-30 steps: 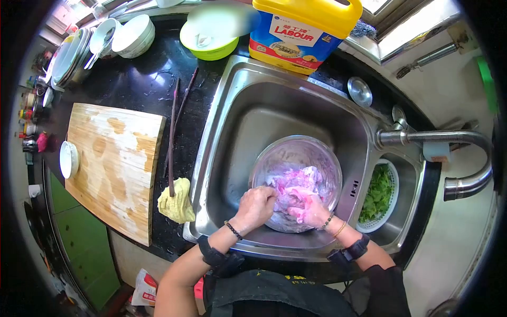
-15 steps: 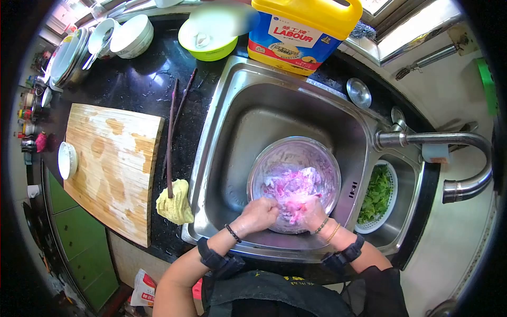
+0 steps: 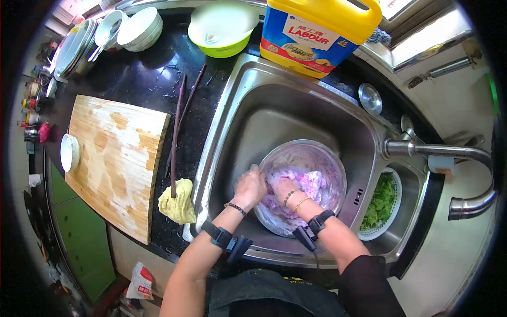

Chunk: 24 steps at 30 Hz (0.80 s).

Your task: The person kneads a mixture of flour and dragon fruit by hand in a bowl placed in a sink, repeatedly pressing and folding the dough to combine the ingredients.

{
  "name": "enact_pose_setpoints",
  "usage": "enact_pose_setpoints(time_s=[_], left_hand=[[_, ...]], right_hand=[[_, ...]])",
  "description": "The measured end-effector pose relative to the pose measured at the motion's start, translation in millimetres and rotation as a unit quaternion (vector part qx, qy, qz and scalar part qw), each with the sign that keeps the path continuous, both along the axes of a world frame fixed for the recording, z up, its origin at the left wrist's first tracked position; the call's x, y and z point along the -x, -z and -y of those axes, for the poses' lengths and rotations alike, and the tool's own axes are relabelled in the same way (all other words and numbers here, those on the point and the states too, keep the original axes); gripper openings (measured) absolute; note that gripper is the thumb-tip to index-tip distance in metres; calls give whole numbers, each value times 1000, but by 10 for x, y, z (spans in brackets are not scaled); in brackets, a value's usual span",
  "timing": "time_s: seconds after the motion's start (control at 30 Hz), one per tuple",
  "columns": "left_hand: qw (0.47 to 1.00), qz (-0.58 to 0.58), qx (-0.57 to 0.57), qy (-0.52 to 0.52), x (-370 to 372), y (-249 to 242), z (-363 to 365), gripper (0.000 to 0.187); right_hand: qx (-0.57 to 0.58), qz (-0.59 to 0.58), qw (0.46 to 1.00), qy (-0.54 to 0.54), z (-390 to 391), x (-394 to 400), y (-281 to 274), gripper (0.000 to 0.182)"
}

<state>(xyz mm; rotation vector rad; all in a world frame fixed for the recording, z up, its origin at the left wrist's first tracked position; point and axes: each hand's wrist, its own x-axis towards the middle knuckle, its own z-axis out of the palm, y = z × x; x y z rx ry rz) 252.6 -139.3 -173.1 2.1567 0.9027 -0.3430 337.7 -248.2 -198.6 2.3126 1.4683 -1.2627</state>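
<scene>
Left hand curls by the bowl's rim, perhaps bracing it | right hand is in the pink-purple mass, fingers hidden, grip untellable | mass lies in bowl, inside sink | steady bracing best limits sliding

Daylight is coming in bright from the window at far right, bleaching its panes to white. Hard glare is gleaming on the black countertop at far left, and softer highlights are running along the rim of the steel sink. A blurred patch is smearing the top of the green basin. The wide lens is bending the edges, and black vignetting is closing the corners. The middle is staying fairly sharp.
</scene>
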Motion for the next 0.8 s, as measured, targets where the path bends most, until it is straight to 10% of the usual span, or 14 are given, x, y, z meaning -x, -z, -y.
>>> enact_pose_setpoints(time_s=[0.2, 0.3, 0.5, 0.67, 0.8], left_hand=[[1000, -21, -17, 10, -16, -29, -4, 24], [1000, -8, -14, 7, -17, -44, -4, 23], [1000, -6, -20, 8, -21, -16, 15, 21], [1000, -1, -26, 6, -4, -15, 12, 20], [1000, -10, -19, 6, -33, -17, 11, 19]], right_hand=[[-35, -27, 999, -16, 142, -67, -204, 18], [-260, -69, 962, 38, 732, -156, -366, 19], [-199, 58, 978, 34, 1164, -71, -930, 24], [-178, 106, 978, 1, 1261, 212, -222, 28], [-332, 104, 913, -215, 1144, 29, -194, 24]])
